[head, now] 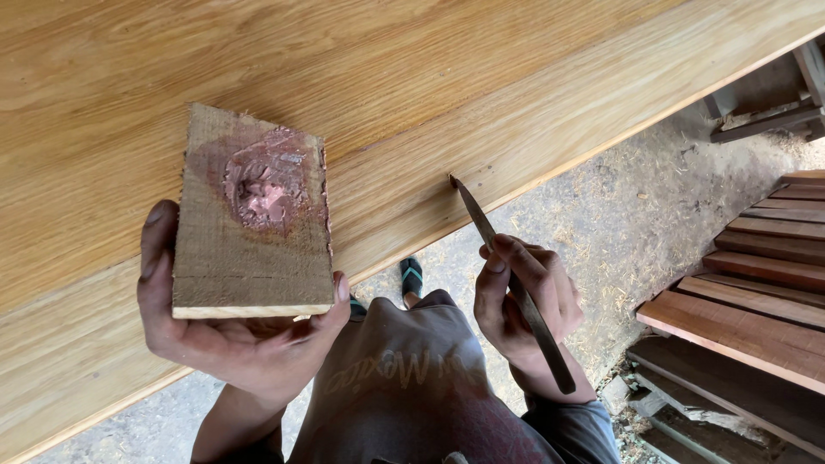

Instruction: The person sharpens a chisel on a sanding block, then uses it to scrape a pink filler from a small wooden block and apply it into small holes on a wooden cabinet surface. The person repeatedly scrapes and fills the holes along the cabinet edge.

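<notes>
From my head camera: my left hand (228,344) grips a scrap wood block (253,219) smeared with pinkish filler (265,185). My right hand (524,301) pinches a thin metal blade (507,275), its tip touching the oak panel (412,77) edge. A slip could gouge the veneer. No packages, labels or signs visible.

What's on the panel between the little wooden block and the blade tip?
Head view: only bare light wood panel separates the block from the blade tip.
</notes>
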